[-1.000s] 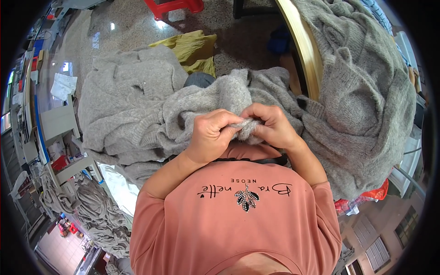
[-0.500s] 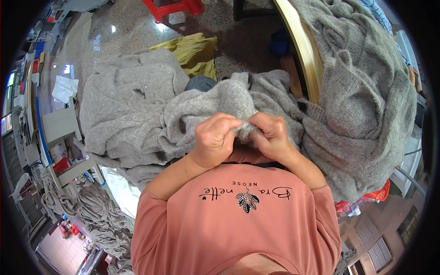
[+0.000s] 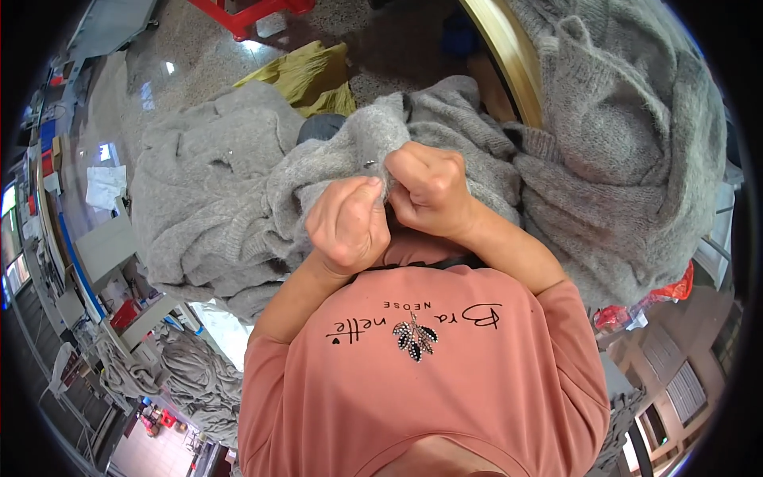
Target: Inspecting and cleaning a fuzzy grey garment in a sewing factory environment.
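Both hands work close together just above the person's chest, on a fold of a grey knitted sweater [image 3: 350, 171]. The left hand [image 3: 348, 224] is curled into a fist, its grip pinched together on the edge of the knit, thumb and forefinger pressed against the fabric. The right hand [image 3: 429, 191] is just beside it, almost touching, its grip clamped on the same fold, knuckles up and fingers tucked under the wool. A small metal glint [image 3: 370, 164], too small to identify, shows on the knit just above the left thumb. The sweater spreads from the hands toward the left, bunched in thick folds across the person's lap. To the right lies a heap of grey knitwear [image 3: 628, 159], beside a curved yellow-brown rim [image 3: 501, 48]. A yellow cloth [image 3: 306, 75] lies on the speckled floor [image 3: 199, 56] beyond the sweater.
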Motion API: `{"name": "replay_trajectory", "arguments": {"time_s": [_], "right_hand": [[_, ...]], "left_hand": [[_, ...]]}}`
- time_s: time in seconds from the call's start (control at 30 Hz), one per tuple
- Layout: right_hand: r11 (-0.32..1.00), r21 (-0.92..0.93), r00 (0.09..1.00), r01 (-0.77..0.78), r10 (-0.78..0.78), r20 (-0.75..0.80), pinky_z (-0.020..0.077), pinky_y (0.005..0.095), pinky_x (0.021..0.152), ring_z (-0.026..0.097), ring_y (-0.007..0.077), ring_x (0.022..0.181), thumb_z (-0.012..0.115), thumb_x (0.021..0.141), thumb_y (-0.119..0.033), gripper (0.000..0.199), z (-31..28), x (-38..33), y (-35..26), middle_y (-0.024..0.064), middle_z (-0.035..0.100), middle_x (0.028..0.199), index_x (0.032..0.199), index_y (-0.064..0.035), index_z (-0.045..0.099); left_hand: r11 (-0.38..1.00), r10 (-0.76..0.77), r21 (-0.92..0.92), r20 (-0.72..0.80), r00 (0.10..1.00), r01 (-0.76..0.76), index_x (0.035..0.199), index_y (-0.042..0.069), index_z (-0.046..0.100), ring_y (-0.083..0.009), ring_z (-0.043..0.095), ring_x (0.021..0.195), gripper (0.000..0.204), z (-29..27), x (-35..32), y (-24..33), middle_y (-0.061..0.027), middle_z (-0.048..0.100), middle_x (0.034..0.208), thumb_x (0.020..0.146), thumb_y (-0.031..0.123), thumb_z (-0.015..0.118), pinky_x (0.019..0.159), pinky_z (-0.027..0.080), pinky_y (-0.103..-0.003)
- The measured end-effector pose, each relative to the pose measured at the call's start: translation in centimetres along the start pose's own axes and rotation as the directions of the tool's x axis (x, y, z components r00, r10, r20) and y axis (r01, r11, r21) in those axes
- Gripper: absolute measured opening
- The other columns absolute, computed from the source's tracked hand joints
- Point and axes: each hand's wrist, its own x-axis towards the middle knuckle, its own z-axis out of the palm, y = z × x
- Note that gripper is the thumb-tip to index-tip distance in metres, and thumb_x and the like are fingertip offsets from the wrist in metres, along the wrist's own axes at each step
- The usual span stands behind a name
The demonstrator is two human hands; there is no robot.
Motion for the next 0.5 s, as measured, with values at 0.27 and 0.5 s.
{"name": "replay_trajectory", "arguments": {"time_s": [0.27, 0.5], "right_hand": [[0.931, 0.320, 0.971, 0.177, -0.219, 0.101, 0.0359, 0.0328, 0.040, 0.048, 0.0230, 0.046, 0.054, 0.053, 0.002, 0.019, -1.7, -2.1, -0.3, 0.0097, 0.046, 0.057, 0.072, 0.0008, 0.053], [0.850, 0.526, 0.679, 0.037, -0.407, 0.611, 0.0371, 0.0362, 0.044, 0.047, 0.0273, 0.053, 0.057, 0.056, -0.002, 0.019, 0.6, -2.2, -2.9, 0.0086, 0.043, 0.062, 0.073, -0.0018, 0.049]], "left_hand": [[0.890, -0.222, -0.335, 0.278, 0.935, 0.311, 0.083, -0.003, 0.054, -0.0218, 0.055, 0.056, 0.019, -3.2, -0.7, -0.4, -0.0130, 0.056, 0.074, 0.065, -0.002, 0.062, 0.049, 0.046, -0.027], [0.786, -0.606, 0.543, 0.771, 0.195, 0.296, 0.089, -0.003, 0.057, -0.0314, 0.057, 0.086, 0.039, 5.1, 1.3, -5.0, -0.0212, 0.057, 0.094, 0.066, 0.027, 0.066, 0.076, 0.044, -0.039]]}}
